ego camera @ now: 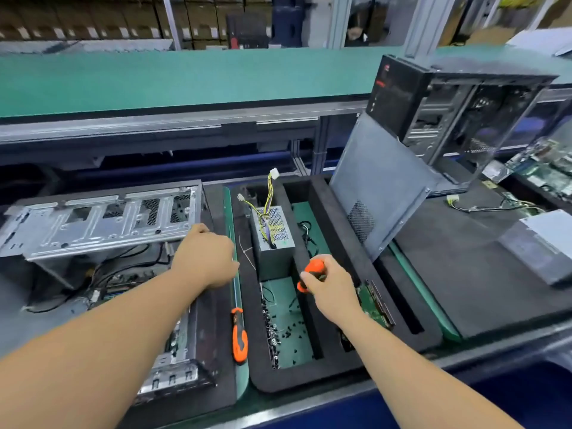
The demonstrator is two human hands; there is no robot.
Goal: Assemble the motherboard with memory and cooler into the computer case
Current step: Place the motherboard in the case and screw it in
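The open silver metal computer case [102, 224] lies at the left of the tabletop, the left hand [205, 255] resting at its edge with fingers curled under, hold unclear, while the right hand [329, 286] grips an orange-handled screwdriver [311, 272] above the black foam tray [309, 376].

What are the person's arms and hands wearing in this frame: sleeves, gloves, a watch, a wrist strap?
Nothing shows on either one. The left hand and right hand are bare, without gloves, rings, watch or wrist strap. Both forearms are uncovered right to the frame's edge, so no sleeve is in view.
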